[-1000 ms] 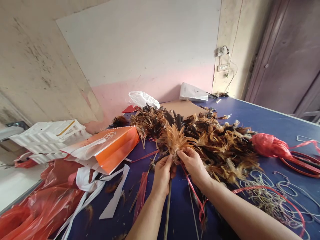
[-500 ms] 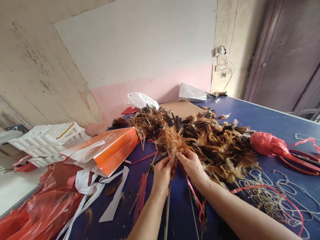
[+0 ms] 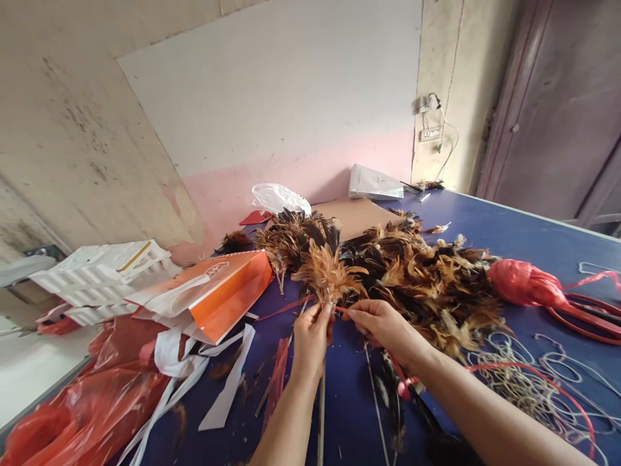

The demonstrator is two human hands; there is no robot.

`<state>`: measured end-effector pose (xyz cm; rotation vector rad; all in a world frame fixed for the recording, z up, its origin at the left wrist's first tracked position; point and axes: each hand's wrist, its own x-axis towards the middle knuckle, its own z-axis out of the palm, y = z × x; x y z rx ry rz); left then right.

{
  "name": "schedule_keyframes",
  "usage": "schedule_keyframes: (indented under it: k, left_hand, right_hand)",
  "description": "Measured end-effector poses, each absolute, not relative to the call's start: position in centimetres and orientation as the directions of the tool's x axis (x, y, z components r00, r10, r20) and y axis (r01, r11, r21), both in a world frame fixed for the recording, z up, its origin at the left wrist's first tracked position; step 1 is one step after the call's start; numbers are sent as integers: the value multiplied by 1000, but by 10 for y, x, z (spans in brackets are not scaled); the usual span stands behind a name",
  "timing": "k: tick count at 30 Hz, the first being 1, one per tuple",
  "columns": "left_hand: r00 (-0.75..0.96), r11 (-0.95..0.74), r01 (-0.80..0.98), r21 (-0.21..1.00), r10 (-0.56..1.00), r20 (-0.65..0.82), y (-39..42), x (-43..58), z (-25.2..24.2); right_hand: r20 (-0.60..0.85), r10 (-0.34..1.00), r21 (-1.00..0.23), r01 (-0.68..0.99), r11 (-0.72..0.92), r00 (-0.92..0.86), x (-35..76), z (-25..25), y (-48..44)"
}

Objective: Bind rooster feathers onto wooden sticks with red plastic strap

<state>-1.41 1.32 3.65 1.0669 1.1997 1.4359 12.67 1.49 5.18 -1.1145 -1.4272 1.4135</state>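
A fan of orange-brown feathers (image 3: 330, 270) on a thin stick (image 3: 321, 414) stands upright in my left hand (image 3: 313, 333), whose fingers are closed around its base. To the right, my right hand (image 3: 383, 327) pinches a pink-red plastic ribbon (image 3: 341, 310) that runs from the feather base. More of the ribbon hangs below my right hand, near dark feathers (image 3: 391, 401) at the table's front. A large pile of brown and black feathers (image 3: 427, 278) lies just beyond my right hand, and a second bunch (image 3: 295, 236) lies behind the fan.
On the blue table (image 3: 528, 223), an orange-white bag (image 3: 233, 294) and red plastic (image 3: 97, 395) lie left. A red ribbon ball (image 3: 526, 281) and tangled string (image 3: 514, 375) lie right. Cardboard (image 3: 359, 215) and a white packet (image 3: 373, 182) are at the back.
My right hand has moved off the feather base to the right, drawing the ribbon out. My left hand keeps its hold. The view has shifted slightly.
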Motion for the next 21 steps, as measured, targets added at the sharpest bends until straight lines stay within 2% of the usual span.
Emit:
schedule_keyframes:
  k: [4,7,9,13,16,21]
  left_hand:
    - [-125,-157,109,982,977,170,10,-9,31]
    - [-105,-278,242,930,945,310,2,1,29]
    - [-111,-318,256,913,928,355,-4,7,30]
    - [-164,-333,182,925,918,362,-7,11,29]
    - [-174,-308,137,941,928,329,-5,8,31]
    - [-108,-294,147,945,944,310,-1,-1,36]
  right_hand:
    - [173,956,-961,172,217,-239,126,56,14]
    - [349,911,-858,315,405,-219,119,60,9]
    - [415,886,-785,411,464,-207,113,64,5]
    - [484,844,-646,556,522,-230,106,70,-3]
    - [510,822,-579,604,547,-254,103,70,-7]
    - [467,838,-633,555,540,-282,109,67,-8]
